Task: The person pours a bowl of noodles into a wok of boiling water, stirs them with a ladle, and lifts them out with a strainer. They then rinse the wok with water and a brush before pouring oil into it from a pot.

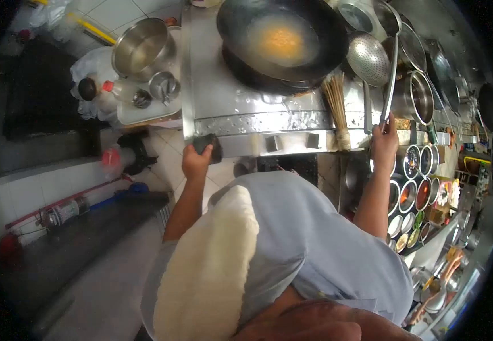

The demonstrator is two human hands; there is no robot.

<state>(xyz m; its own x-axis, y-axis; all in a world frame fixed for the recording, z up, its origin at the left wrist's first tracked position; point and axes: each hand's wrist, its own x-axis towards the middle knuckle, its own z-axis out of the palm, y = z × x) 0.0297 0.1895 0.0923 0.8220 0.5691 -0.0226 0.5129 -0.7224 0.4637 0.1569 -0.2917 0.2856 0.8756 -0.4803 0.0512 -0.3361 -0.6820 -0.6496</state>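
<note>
My left hand (196, 160) grips a dark folded cloth (215, 149) at the front left corner of the steel stove (246, 108). With my right hand (385, 141) I hold a ladle (393, 79) by its long metal handle, its head up at the back right. A black wok (229, 34) sits on the stove with cloudy liquid and an orange mass (283, 42) in its middle. Between the wok and my right hand are a bamboo brush (335, 102) and a perforated skimmer (368, 59).
A steel pot (144, 51), a bottle with a red cap (124, 90) and a small metal cup (164, 86) stand at the left by a white tray (150, 116). Several seasoning containers (408, 196) line the right side, near another steel pot (419, 98). The stove front has knobs (273, 143).
</note>
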